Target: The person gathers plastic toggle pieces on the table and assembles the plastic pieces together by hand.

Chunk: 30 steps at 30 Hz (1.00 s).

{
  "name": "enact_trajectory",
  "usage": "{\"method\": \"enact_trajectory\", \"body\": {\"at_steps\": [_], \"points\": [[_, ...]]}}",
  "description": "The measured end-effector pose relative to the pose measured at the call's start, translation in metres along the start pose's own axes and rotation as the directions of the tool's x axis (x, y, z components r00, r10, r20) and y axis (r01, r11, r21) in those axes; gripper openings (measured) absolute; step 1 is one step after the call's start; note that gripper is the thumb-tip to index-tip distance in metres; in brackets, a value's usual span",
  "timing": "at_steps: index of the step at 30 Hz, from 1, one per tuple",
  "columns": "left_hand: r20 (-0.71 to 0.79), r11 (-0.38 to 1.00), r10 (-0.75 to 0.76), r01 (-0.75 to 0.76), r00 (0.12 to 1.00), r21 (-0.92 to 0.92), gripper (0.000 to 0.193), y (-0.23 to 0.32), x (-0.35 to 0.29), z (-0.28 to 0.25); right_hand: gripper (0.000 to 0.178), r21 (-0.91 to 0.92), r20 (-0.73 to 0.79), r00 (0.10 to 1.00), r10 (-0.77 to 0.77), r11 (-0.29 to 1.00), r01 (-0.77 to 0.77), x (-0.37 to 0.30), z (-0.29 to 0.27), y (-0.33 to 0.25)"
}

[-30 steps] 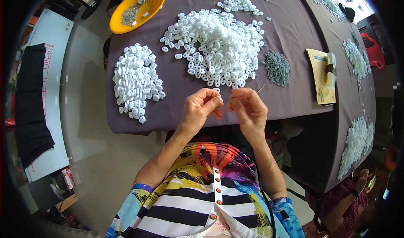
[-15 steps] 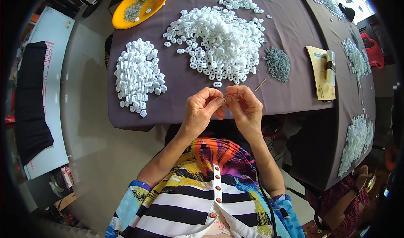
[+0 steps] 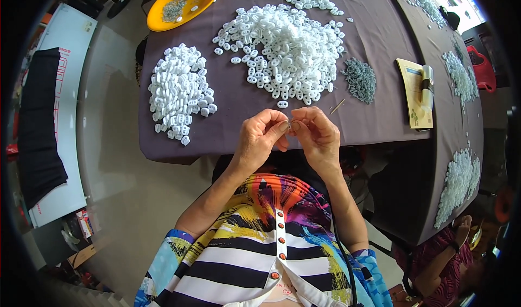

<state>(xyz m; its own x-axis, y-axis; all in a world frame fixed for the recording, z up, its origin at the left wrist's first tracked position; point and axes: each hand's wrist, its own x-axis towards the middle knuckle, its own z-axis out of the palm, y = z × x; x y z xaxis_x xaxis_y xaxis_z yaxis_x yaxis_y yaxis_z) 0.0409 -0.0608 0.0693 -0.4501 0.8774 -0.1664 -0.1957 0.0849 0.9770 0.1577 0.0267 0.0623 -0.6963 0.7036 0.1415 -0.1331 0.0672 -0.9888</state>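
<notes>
Dark brown cloth [image 3: 388, 130] covers the table across the top and right of the frame, with a pale floor [image 3: 125, 198] showing at lower left. From my distant seat I see a yellow plate [image 3: 156, 21] at upper left, a big heap of white two-holed pieces [image 3: 304, 55] at top centre, a smaller white pile [image 3: 179, 93] left of it, and a grey pile [image 3: 360, 80] of thin bits to its right. Farther right, a clear bottle [image 3: 427, 93] lies on a tan booklet [image 3: 410, 103]; at lower right I make out another person [image 3: 442, 266].

My attention goes to a tiny pale piece [image 3: 289, 126] near the centre — it sits right at the fingertips, where both hands meet, and is mostly hidden, so I cannot tell its shape. One loose white piece [image 3: 283, 104] lies on the cloth just above the hands, and a thin stick [image 3: 337, 106] lies above and right of them.

I read the left hand [image 3: 258, 138] as narrow, thumb and forefinger pinching the tiny pale piece; the right hand [image 3: 318, 138] pinches it from the other side. Both forearms rise from below, elbows bent — wrists raised, fingers curled inward, before the table's near edge.
</notes>
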Motion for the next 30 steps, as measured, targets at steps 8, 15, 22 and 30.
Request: {"method": "enact_trajectory", "body": {"at_steps": [8, 15, 22, 30], "points": [[0.001, 1.0, -0.006, 0.006, 1.0, 0.009, 0.012, 0.001, 0.001, -0.002, 0.016, -0.079, 0.03, 0.999, -0.039, 0.996, 0.041, 0.003, 0.002, 0.001], [-0.043, 0.999, 0.021, -0.022, 0.999, -0.046, 0.009, -0.011, -0.001, -0.006, 0.02, -0.235, -0.012, 0.997, -0.082, 0.969, 0.077, 0.001, 0.008, 0.002], [-0.123, 0.989, -0.015, -0.003, 0.992, -0.146, 0.008, -0.031, 0.001, -0.008, 0.021, -0.357, -0.025, 0.994, -0.103, 0.93, 0.088, 0.004, 0.016, 0.017], [-0.114, 0.975, -0.098, 0.072, 0.989, -0.212, 0.009, -0.036, 0.012, -0.028, 0.011, -0.409, 0.081, 0.997, -0.013, 0.911, 0.045, 0.028, 0.004, 0.019]]}}
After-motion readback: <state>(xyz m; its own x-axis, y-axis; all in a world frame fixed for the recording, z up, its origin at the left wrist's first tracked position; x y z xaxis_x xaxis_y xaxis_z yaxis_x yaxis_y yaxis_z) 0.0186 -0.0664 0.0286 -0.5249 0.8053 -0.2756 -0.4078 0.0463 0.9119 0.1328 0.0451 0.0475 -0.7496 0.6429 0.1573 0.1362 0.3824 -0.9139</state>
